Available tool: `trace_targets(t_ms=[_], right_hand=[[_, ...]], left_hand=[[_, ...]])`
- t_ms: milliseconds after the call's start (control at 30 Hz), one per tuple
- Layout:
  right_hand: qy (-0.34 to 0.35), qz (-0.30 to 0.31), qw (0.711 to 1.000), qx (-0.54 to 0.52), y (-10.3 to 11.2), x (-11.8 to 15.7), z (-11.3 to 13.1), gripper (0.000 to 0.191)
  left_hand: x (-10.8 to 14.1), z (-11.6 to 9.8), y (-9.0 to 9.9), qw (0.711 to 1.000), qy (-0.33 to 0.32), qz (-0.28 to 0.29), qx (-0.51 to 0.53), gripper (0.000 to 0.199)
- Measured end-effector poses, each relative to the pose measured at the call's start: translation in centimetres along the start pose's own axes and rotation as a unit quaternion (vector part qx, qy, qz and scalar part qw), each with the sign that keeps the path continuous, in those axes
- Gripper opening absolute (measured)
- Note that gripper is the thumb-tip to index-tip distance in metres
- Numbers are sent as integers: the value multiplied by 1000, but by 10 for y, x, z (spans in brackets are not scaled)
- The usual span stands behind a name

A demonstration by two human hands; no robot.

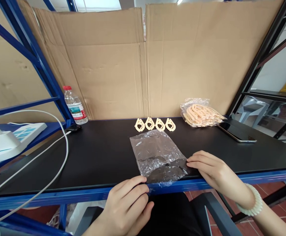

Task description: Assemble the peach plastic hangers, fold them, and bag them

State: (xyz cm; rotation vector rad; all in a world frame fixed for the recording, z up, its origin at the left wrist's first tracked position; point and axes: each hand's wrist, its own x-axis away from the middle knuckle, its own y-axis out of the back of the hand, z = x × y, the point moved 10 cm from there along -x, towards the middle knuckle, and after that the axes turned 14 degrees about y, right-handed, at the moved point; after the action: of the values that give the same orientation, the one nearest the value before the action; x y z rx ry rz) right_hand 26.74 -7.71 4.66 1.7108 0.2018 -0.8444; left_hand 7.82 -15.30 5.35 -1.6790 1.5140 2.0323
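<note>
A clear plastic bag (157, 150) lies flat on the black tabletop, its near edge reaching over the blue table rim. At its lower left corner is my left hand (129, 205), fingers bent and touching the film; whether they pinch it is hard to tell. My right hand (213, 168) touches the bag's right corner with its fingertips, the thumb hidden beneath. Several cream plastic clips (160, 124) stand in a row just beyond the bag. Farther right sits a filled clear bag (200, 114) of similar peach-coloured pieces.
A phone (237, 132) lies at the right. At the back left stands a water bottle (76, 106). A white cable (65, 144) loops from a power strip (28, 134) across the left side. Cardboard (113, 72) lines the back.
</note>
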Motion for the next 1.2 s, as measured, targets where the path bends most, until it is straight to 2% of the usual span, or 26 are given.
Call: trace_targets(t_ms=[100, 167, 300, 400, 500, 567, 633, 700, 800, 867, 933, 1033, 1100, 1200], right_hand=[[-3, 9, 1000, -21, -1, -4, -4, 31], [-7, -12, 999, -37, 4, -8, -6, 32], [-21, -68, 995, -73, 13, -19, -16, 30], [-27, -60, 994, -90, 11, -35, -38, 27], [-16, -42, 997, -65, 6, -57, -73, 29], [-5, -9, 1000, -24, -5, -72, -102, 32], [-8, 57, 998, 19, -28, -84, -132, 38], [-18, 133, 989, 56, -56, -90, -159, 52], [-42, 255, 964, 68, -100, -85, -189, 73], [-65, 300, 950, 58, -115, -78, -201, 71], [-76, 305, 948, 57, -115, -72, -205, 62], [-75, 299, 950, 59, -98, -57, -194, 49], [-85, 292, 951, 56, -82, -41, -176, 42], [-94, 251, 961, 61, -53, -17, -136, 35]], left_hand=[[-7, 3, 7, 999, 22, -13, 39, 15], [-14, 11, 14, 995, 56, -15, 86, 20], [-31, 33, 19, 970, 139, 32, 199, 18], [-43, 52, 6, 938, 224, 97, 247, 9], [-52, 60, -12, 929, 280, 137, 199, 4], [-59, 56, -23, 940, 267, 148, 151, 6], [-62, 49, -35, 947, 248, 170, 115, 9], [-59, 43, -47, 945, 232, 208, 100, 27], [-52, 37, -58, 937, 210, 261, 99, 56], [-48, 33, -60, 935, 192, 282, 97, 57], [-46, 31, -59, 936, 172, 294, 88, 48], [-45, 31, -55, 941, 151, 296, 64, 37], [-44, 32, -49, 945, 139, 290, 54, 37], [-42, 32, -40, 953, 122, 275, 46, 40]])
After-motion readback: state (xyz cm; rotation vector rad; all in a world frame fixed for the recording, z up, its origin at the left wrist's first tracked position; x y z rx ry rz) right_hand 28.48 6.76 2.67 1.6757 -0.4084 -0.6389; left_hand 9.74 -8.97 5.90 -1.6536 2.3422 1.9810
